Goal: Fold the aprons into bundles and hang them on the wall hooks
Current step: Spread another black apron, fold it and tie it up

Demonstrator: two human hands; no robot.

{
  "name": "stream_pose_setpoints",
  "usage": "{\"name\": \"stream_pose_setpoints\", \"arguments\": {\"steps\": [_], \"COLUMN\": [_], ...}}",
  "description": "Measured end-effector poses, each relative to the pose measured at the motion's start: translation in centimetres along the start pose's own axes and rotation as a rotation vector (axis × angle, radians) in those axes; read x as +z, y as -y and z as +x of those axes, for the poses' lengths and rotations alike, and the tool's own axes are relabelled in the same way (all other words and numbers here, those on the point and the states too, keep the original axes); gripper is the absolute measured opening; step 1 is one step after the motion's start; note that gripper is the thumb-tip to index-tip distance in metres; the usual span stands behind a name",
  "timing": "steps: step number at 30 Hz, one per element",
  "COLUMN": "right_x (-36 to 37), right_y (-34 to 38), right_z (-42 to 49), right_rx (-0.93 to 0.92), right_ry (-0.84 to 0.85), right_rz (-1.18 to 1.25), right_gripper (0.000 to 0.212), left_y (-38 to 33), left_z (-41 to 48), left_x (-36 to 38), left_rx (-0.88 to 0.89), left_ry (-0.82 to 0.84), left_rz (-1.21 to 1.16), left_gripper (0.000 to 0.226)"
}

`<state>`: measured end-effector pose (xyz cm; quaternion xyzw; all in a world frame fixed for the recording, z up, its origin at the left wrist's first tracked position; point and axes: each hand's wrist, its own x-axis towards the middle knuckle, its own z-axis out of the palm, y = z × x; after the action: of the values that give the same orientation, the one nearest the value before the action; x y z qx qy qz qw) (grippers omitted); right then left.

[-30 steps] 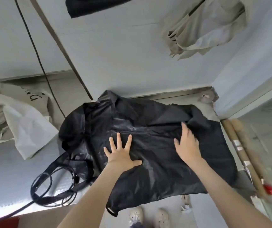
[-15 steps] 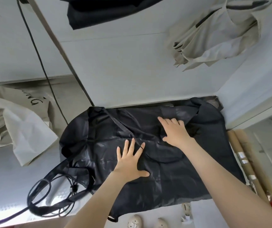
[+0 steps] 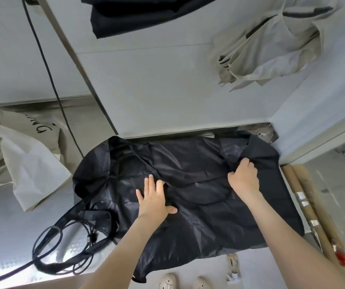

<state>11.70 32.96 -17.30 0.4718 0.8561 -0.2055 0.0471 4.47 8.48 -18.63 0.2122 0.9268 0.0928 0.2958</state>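
Observation:
A black shiny apron (image 3: pixel 198 222) lies spread over the silver counter (image 3: pixel 6 230), its near edge hanging off the front. My left hand (image 3: pixel 154 200) presses flat on the apron's middle with fingers spread. My right hand (image 3: pixel 243 178) grips a fold of the cloth near the apron's far right corner, fingers curled into it. The apron's black straps (image 3: pixel 69 243) lie tangled in loops at the left. On the wall above hang a black apron (image 3: pixel 142 13) and a beige apron bundle (image 3: pixel 271 44). The hooks themselves are out of sight.
A crumpled beige apron with dark lettering (image 3: pixel 19 157) lies on the counter at the left. A black cable (image 3: pixel 48 65) runs down the wall. Cardboard tubes (image 3: pixel 311 213) stand to the right of the counter. Shoes (image 3: pixel 168 281) show on the floor below.
My right hand slid from the apron's middle out to the far right and closed on the cloth. The apron has been spread flatter. My left hand shifted slightly and stays pressed flat.

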Motion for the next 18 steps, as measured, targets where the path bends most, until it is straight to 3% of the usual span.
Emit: {"name": "stream_pose_setpoints", "arguments": {"steps": [2,4,6,8,11,14,16,18], "right_x": [-0.1,0.0,-0.3,-0.4,-1.4,-2.9,-4.3,-6.0], "right_y": [-0.5,-0.7,-0.2,0.5,1.5,2.4,3.5,4.1], "right_z": [-0.3,-0.6,-0.5,0.1,1.1,1.2,0.2,-1.4], "right_rx": [-0.065,-0.273,-0.48,-0.595,-0.703,-0.955,-1.161,-1.322], "right_ry": [-0.052,-0.173,-0.212,-0.131,-0.125,-0.327,-0.354,-0.331], "right_rz": [0.029,-0.231,-0.453,-0.648,-0.73,-0.486,-0.283,-0.196], "right_gripper": [0.067,0.09,0.097,0.088,0.045,0.023,0.013,0.008], "left_y": [-0.4,-0.5,-0.2,0.0,-1.3,-3.3,-4.3,-4.7], "left_z": [-0.3,-0.7,-1.0,-1.3,-1.0,0.2,0.7,1.2], "left_x": [0.1,0.0,-0.4,-1.0,-3.1,-5.3,-5.5,-5.6], "left_rx": [-0.016,-0.02,-0.015,0.008,0.106,0.224,0.258,0.242], "left_ry": [-0.028,-0.031,-0.013,0.007,-0.122,-0.234,-0.237,-0.291], "left_rz": [-0.085,-0.078,-0.023,0.092,0.353,0.526,0.545,0.481], "left_gripper": [0.082,0.089,0.106,0.118,0.111,0.116,0.123,0.107]}}
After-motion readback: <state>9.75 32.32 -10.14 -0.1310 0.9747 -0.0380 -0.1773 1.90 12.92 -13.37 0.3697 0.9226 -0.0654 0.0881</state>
